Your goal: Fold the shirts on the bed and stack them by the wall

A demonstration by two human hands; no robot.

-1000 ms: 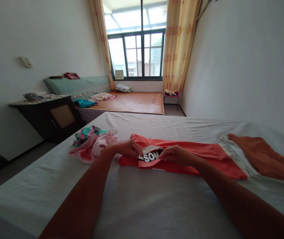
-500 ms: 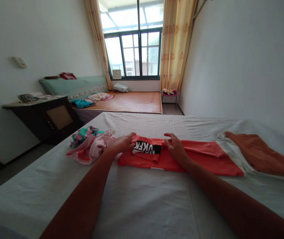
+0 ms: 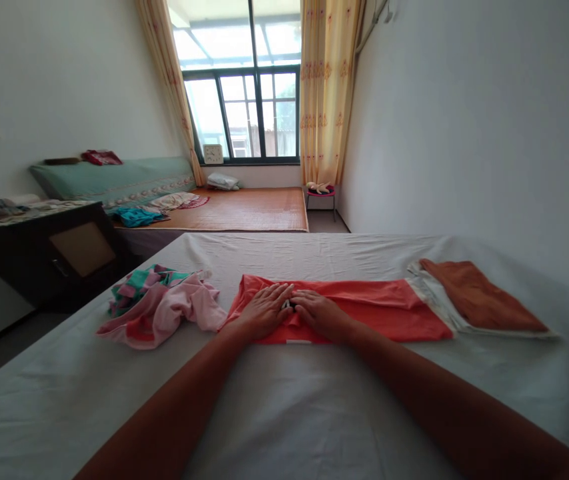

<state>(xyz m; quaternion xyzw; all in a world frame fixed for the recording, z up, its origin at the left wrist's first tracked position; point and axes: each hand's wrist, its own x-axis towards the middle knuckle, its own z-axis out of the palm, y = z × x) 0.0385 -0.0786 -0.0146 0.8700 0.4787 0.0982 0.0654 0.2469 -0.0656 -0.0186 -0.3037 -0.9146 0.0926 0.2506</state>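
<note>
A coral-red garment (image 3: 374, 308) lies folded lengthwise across the white-sheeted bed (image 3: 284, 413). My left hand (image 3: 263, 308) and my right hand (image 3: 320, 312) rest flat on its left part, side by side, fingers spread and almost touching. They cover the black-and-white printed patch, of which only a sliver shows between them. Neither hand grips the cloth.
A heap of pink and teal clothes (image 3: 157, 303) lies left of the garment. A folded rust-orange cloth on white fabric (image 3: 474, 303) sits at the right. A dark cabinet (image 3: 49, 250) stands left of the bed; a second bed with a mat (image 3: 244, 208) lies beyond, under the window.
Both hands folded the printed patch over and let go of it, then came down flat together on the garment. The view has shifted to the right.
</note>
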